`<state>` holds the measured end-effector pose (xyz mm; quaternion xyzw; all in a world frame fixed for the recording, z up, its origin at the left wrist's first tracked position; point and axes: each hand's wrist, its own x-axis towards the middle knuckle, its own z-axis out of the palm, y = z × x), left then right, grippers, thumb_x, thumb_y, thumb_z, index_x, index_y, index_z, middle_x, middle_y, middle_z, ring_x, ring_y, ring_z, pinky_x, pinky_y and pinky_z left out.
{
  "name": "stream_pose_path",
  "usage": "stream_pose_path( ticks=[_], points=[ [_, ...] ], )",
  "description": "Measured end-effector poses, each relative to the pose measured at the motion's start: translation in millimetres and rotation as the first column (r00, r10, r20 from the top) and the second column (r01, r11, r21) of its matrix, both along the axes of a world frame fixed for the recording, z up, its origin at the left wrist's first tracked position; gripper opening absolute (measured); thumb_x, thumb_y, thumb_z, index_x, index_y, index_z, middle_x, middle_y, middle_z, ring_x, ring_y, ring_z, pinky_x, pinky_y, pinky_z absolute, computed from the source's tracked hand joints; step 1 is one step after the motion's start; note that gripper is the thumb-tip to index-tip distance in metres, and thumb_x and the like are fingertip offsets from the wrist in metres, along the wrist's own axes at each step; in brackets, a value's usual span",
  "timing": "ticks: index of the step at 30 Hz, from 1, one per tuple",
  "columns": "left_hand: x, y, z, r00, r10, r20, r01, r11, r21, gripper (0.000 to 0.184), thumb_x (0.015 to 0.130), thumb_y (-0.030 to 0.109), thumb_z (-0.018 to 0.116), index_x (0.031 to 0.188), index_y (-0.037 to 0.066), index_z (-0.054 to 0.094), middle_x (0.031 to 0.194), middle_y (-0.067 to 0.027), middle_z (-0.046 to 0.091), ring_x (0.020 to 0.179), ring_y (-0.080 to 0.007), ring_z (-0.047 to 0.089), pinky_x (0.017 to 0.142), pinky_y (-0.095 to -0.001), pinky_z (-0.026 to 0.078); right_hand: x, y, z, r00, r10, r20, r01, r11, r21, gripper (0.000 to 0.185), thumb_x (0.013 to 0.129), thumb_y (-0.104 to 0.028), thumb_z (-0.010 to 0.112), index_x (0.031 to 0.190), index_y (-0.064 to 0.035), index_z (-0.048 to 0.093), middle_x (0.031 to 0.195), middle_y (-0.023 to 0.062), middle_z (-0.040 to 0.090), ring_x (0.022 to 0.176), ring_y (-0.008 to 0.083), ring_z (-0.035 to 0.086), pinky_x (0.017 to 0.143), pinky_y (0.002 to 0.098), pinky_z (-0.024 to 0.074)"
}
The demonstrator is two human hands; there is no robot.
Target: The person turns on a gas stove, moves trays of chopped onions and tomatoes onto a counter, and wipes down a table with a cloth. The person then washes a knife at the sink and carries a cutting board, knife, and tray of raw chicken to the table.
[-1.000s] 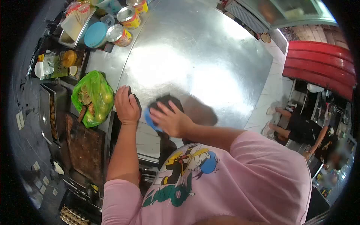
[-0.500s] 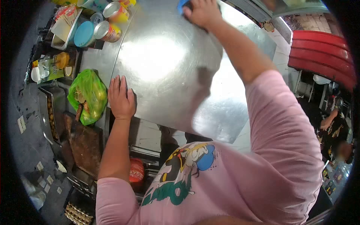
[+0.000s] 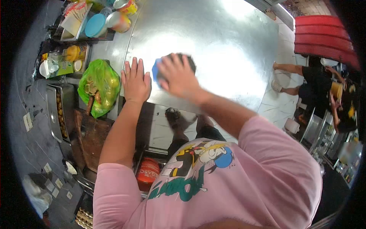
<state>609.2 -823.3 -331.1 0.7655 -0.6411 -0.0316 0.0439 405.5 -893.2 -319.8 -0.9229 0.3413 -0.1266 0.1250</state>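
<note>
My left hand [image 3: 136, 83] lies flat on the near left part of a shiny steel table [image 3: 228, 45], fingers stretched out and holding nothing. Beside it, to the left, is a knotted green plastic bag [image 3: 101, 86] with yellowish contents. My right hand [image 3: 179, 78] presses a blue and dark cloth [image 3: 155, 71] onto the tabletop, just right of my left hand. Blue shows at the left of its fingers and dark material beyond them; blur and the hand hide the rest.
Cans [image 3: 119, 22], a blue-lidded tub [image 3: 95, 26] and a skewer container [image 3: 72, 24] stand at the back left. A wooden board [image 3: 91, 139] lies below the bag. A red cylinder [image 3: 148, 170] sits under the counter. Another person [image 3: 316, 82] is at the right beyond the table.
My right hand has swept the cloth from the table's far edge back toward me, close to my left hand. My left hand stays flat on the table. The view has shifted.
</note>
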Motion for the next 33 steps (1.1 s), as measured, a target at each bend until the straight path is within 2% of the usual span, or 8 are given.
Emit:
stream_pose_path(
  ticks=[10, 13, 16, 19, 20, 22, 29, 33],
  points=[
    [3, 3, -9, 0.999, -0.001, -0.036, 0.0, 0.999, -0.041, 0.063, 0.099, 0.04, 0.051, 0.155, 0.011, 0.044, 0.165, -0.0122, 0.035, 0.154, -0.0368, 0.024, 0.126, -0.0533, 0.014, -86, 32, 7, 0.863, 0.503, -0.049, -0.481, 0.847, 0.225, 0.062, 0.096, -0.044, 0.063, 0.151, -0.02, 0.048, 0.16, 0.0065, 0.042, 0.15, 0.0313, 0.035, 0.122, 0.0553, 0.0275],
    [3, 2, -3, 0.999, -0.005, -0.049, 0.003, 1.0, -0.028, 0.063, 0.099, 0.039, 0.051, 0.154, 0.01, 0.045, 0.164, -0.0127, 0.036, 0.154, -0.0379, 0.025, 0.125, -0.0533, 0.015, -77, -69, 10, 0.943, 0.312, -0.117, -0.299, 0.947, 0.119, 0.061, 0.098, -0.049, 0.048, 0.149, -0.0162, 0.05, 0.156, 0.0124, 0.046, 0.147, 0.0352, 0.037, 0.119, 0.0601, 0.0276],
    [5, 3, -3, 0.999, -0.018, -0.041, 0.017, 1.0, -0.008, 0.062, 0.098, 0.037, 0.052, 0.154, 0.01, 0.046, 0.163, -0.0128, 0.038, 0.153, -0.039, 0.027, 0.124, -0.0544, 0.018, -79, -188, -30, 0.998, 0.059, 0.03, -0.051, 0.978, -0.203, 0.061, 0.095, -0.051, 0.055, 0.145, -0.016, 0.054, 0.154, 0.0121, 0.048, 0.143, 0.0381, 0.04, 0.116, 0.061, 0.0303],
    [0, -4, -10, 0.999, -0.045, 0.001, 0.045, 0.998, -0.041, 0.061, 0.098, 0.035, 0.052, 0.154, 0.011, 0.046, 0.163, -0.0123, 0.039, 0.152, -0.0391, 0.029, 0.124, -0.0549, 0.02, -92, -299, 48, 0.88, -0.354, -0.316, 0.406, 0.906, 0.117, 0.062, 0.099, -0.046, 0.047, 0.148, -0.0085, 0.05, 0.155, 0.017, 0.046, 0.146, 0.0394, 0.038, 0.118, 0.0578, 0.0291],
    [-1, -5, -8, 0.999, -0.039, -0.007, 0.039, 0.998, -0.051, 0.061, 0.098, 0.034, 0.052, 0.154, 0.012, 0.046, 0.163, -0.0121, 0.039, 0.152, -0.039, 0.029, 0.124, -0.0548, 0.02, -108, -325, -2, 0.876, -0.481, -0.04, 0.475, 0.873, -0.107, 0.061, 0.099, -0.047, 0.047, 0.148, -0.0111, 0.05, 0.155, 0.0154, 0.047, 0.146, 0.0391, 0.038, 0.118, 0.0574, 0.0287],
    [1, -3, -7, 1.0, -0.026, -0.008, 0.025, 0.998, -0.049, 0.061, 0.098, 0.033, 0.052, 0.155, 0.012, 0.045, 0.163, -0.0119, 0.04, 0.152, -0.0389, 0.03, 0.124, -0.0548, 0.02, -116, -338, -15, 0.829, -0.559, 0.008, 0.552, 0.816, -0.17, 0.063, 0.099, -0.049, 0.046, 0.15, -0.0107, 0.048, 0.156, 0.0154, 0.045, 0.147, 0.0391, 0.036, 0.12, 0.0566, 0.0273],
    [2, -4, -9, 1.0, -0.007, -0.012, 0.006, 0.999, -0.053, 0.06, 0.098, 0.032, 0.052, 0.155, 0.014, 0.045, 0.163, -0.0108, 0.039, 0.153, -0.0366, 0.028, 0.124, -0.0548, 0.019, -99, -196, -33, 0.924, -0.381, 0.027, 0.375, 0.889, -0.264, 0.056, 0.093, -0.044, 0.057, 0.134, -0.0058, 0.057, 0.145, 0.0162, 0.052, 0.133, 0.042, 0.043, 0.108, 0.0628, 0.0333],
    [-1, -3, -11, 1.0, -0.023, -0.014, 0.023, 0.999, -0.036, 0.058, 0.099, 0.031, 0.051, 0.155, 0.014, 0.045, 0.164, -0.0104, 0.038, 0.154, -0.0359, 0.027, 0.125, -0.0548, 0.018, -127, -6, 6, 0.999, -0.016, -0.049, 0.028, 0.964, 0.266, 0.058, 0.096, -0.041, 0.058, 0.144, -0.0091, 0.053, 0.153, 0.0143, 0.046, 0.145, 0.0386, 0.036, 0.118, 0.0611, 0.0257]
  ],
)
